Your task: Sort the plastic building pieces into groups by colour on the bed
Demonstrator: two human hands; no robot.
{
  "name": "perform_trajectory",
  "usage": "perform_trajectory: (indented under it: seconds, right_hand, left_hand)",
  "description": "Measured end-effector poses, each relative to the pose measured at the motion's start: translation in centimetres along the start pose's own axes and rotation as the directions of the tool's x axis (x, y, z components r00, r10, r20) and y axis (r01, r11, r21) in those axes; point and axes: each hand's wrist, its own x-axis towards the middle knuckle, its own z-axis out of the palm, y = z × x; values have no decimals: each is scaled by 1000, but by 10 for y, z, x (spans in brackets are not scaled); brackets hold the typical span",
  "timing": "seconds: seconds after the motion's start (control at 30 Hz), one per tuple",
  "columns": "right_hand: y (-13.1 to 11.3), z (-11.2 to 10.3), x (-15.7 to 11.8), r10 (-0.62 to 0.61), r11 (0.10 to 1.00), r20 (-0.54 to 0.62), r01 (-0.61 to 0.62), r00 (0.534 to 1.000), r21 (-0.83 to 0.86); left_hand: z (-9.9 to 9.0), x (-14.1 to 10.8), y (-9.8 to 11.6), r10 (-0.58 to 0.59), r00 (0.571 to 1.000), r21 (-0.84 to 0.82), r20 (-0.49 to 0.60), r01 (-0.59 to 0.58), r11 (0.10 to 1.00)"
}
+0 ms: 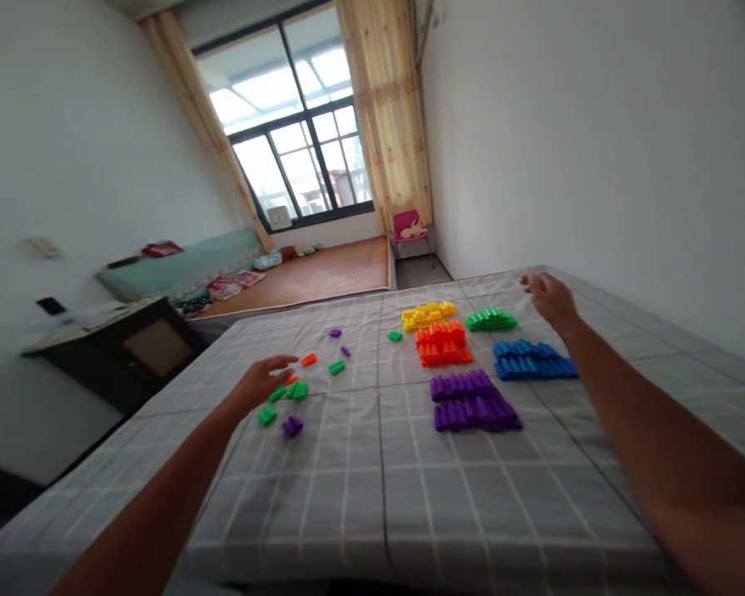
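My left hand (pixel 266 382) is over the left part of the checked cloth, fingers apart and nothing seen in them. Beside its fingertips lie loose green pieces (pixel 297 390) and an orange piece (pixel 309 359). A purple piece (pixel 292 426) rests nearer to me. My right hand (pixel 550 298) is at the far right with curled fingers; whatever they hold is too small to make out. It is beyond the blue pile (pixel 531 360) and right of the green pile (pixel 492 319). Yellow (pixel 428 315), orange (pixel 442 343) and purple (pixel 473 401) piles stand right of centre.
The pieces lie on a grey checked cloth (pixel 323 497). Small purple pieces (pixel 334 333) and a lone green piece (pixel 395 336) are near the middle. Beyond are a brown mat (pixel 329 269) and a pink chair (pixel 408 222). A dark cabinet (pixel 124 352) stands at left.
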Motion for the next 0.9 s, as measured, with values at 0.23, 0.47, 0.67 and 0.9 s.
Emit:
perform_trajectory:
  seconds: [0.23,0.47,0.67,0.9]
  right_hand:
    - [-190,42,-59,-374,924,385,304,844,231]
    - [-298,144,-137,-563,791,709,526,424,313]
    - [-327,213,-156,-455,838,728,524,512,155]
    - [-330,219,-148,-494,845,761,439,420,306]
  left_hand:
    - [-18,-64,-110,-114,992,19,61,113,993]
    - [14,-44,-102,-24,997,153,71,13,988]
    - [28,-32,-93,176,971,97,164,-194,976]
    - [17,-24,-99,116,993,170,-13,-112,979]
